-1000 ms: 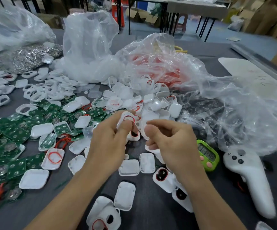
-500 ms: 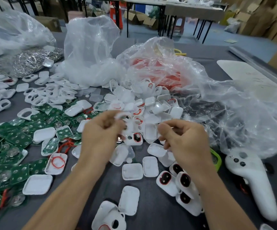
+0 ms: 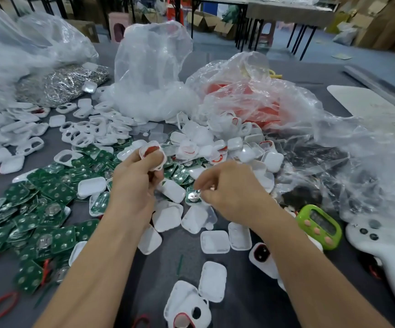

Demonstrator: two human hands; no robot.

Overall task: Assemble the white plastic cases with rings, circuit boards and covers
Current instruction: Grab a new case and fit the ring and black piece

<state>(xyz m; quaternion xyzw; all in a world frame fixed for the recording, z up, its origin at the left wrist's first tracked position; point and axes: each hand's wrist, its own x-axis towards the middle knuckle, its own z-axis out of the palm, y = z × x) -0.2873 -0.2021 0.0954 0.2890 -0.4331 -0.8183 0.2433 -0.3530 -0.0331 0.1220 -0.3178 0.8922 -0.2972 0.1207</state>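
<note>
My left hand grips a white plastic case with a red ring inside, held up above the pile. My right hand has its fingers curled, pinching at a small green circuit board with a silver disc that lies among white parts. Green circuit boards are spread over the left of the grey table. White covers lie near my wrists. Cases with red rings sit at the lower right.
Clear plastic bags with white and red parts rise at the back and right. A bag of silver metal pieces lies back left. A green timer and a white controller sit at the right. Loose red rings lie lower left.
My left hand lifted the case up and away from the right hand. My right hand dropped to the pile and reached a circuit board.
</note>
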